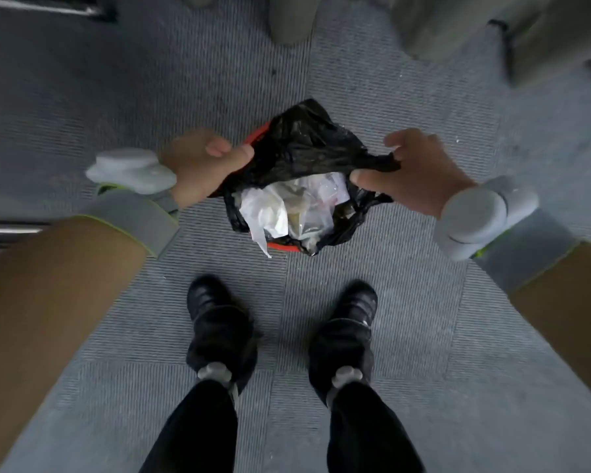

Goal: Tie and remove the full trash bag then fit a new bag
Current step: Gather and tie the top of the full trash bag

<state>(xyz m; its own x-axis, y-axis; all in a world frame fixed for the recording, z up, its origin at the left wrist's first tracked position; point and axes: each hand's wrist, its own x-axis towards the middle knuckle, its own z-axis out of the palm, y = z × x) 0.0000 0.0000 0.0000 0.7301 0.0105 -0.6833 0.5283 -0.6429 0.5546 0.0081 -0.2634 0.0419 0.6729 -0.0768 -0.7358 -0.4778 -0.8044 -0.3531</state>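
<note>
Two hands hold the black trash bag (307, 148) by its upper edge, one on each side. We see the left hand (202, 165) on the left, fingers curled and thumb pressed against them, pinching a fold of the black plastic at the bag's left rim. The right hand (413, 172) on the right is likewise closed on the plastic, with a bunched corner of the bag caught between thumb and fingers. Between the two grips the mouth of the bag gapes, and we can make out crumpled white paper and clear wrappers (287, 208) filling it, one white strip hanging over the near edge.

The bag sits inside a red bin (280, 246), of which only thin arcs of rim show, at the far left and at the near side. The bin stands on grey ribbed carpet tiles (116, 97), in the middle of the view, just beyond a pair of black shoes (219, 319). Each wrist carries a grey band with a pale rounded device (133, 169) fixed to it. Pale furniture bases sit at the far edge, too blurred to tell further.
</note>
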